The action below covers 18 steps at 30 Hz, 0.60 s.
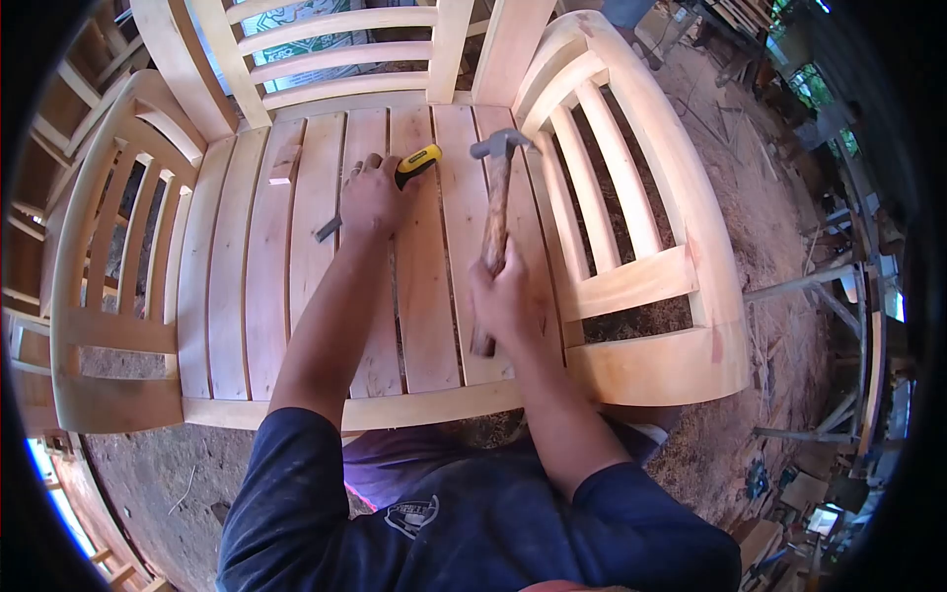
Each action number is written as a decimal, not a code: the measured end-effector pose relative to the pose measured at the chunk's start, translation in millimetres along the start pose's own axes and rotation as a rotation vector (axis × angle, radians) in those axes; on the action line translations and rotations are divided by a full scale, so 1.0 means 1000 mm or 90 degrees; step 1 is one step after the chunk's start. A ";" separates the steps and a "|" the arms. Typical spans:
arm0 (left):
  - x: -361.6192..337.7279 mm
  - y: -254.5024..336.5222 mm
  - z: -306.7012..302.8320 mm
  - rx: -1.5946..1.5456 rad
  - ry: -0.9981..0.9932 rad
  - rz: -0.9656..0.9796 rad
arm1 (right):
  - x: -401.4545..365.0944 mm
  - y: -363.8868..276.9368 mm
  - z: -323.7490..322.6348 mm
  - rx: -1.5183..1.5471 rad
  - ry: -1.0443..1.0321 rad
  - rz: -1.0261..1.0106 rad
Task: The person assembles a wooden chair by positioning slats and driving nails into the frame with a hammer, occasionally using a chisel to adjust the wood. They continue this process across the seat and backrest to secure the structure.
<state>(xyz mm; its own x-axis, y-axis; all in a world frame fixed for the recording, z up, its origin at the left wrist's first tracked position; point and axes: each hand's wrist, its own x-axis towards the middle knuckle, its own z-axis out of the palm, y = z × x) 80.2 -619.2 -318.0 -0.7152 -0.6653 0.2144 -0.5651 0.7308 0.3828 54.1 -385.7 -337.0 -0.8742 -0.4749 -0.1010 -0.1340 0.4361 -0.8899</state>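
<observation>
My left hand (375, 195) is wrapped around a chisel with a yellow and black handle (420, 162). The chisel's flat metal blade (328, 229) sticks out on the wrist side, close over the seat slats (427, 286) of a pale wooden bench. Closed around the lower part of a wooden shaft, my right hand (502, 294) grips a claw hammer (497, 192). The hammer's metal head points away from me, near the right armrest. A small wooden block (285, 164) lies on the slats to the left of my left hand.
Slatted armrests stand on the left (116, 227) and right (631, 187) of the seat. The bench's backrest (340, 44) rises at the far side. Wood shavings cover the ground (710, 148) to the right, where metal frames and scrap stand farther out.
</observation>
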 end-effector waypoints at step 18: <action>-0.043 -0.005 -0.001 0.158 0.076 0.039 | -0.069 0.002 -0.009 0.235 -0.193 0.031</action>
<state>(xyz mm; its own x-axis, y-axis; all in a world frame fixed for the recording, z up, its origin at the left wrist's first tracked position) 113.8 -594.2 -328.4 -0.7054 -0.6215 0.3408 -0.6164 0.7753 0.1378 110.3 -345.4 -328.0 -0.6929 -0.6858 -0.2227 0.1264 0.1885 -0.9739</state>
